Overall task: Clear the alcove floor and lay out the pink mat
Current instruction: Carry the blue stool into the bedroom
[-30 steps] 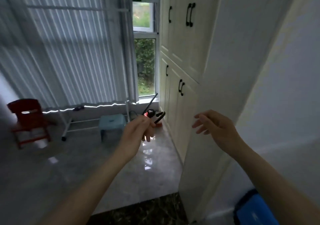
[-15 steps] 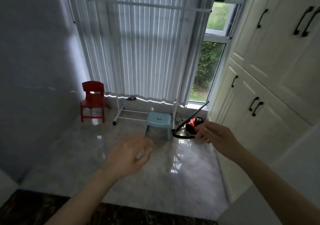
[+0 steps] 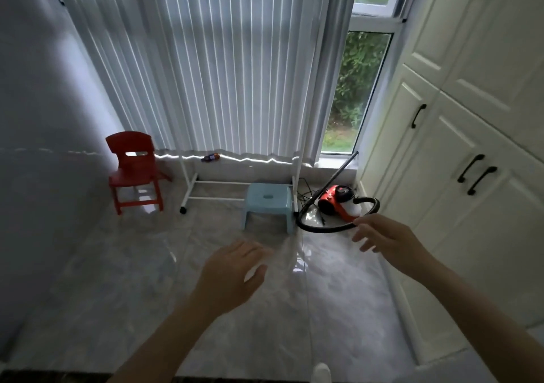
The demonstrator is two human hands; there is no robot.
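Reaching forward over the glossy grey alcove floor (image 3: 117,294), both of the person's bare arms stretch out from the bottom of the view, and neither hand holds anything. The left hand (image 3: 232,267) hovers palm-down above the tiles with its fingers loosely spread and the thumb out to the right, slightly blurred. The right hand (image 3: 382,238) is raised nearer the cabinets, fingers straight and fanned wide, its fingertips in front of the black hose (image 3: 321,229) of a small red vacuum cleaner (image 3: 334,200); whether they actually touch the hose cannot be told from this angle. The hose curls in a loop on the floor around the vacuum, and a black wand (image 3: 338,176) leans up toward the window sill. Just left of the vacuum stands a pale blue plastic stool (image 3: 269,200), close against the foot of a white wheeled rack (image 3: 188,185) that runs along the base of the window. A red child's chair (image 3: 134,170) sits in the far left corner beside the grey wall. A small bottle (image 3: 210,157) lies on the sill under the hem of the long white curtain (image 3: 220,58), and an uncovered window (image 3: 362,88) shows greenery outside. Cream cabinets (image 3: 471,117) with black handles line the right side. The pink mat does not appear anywhere in this view.
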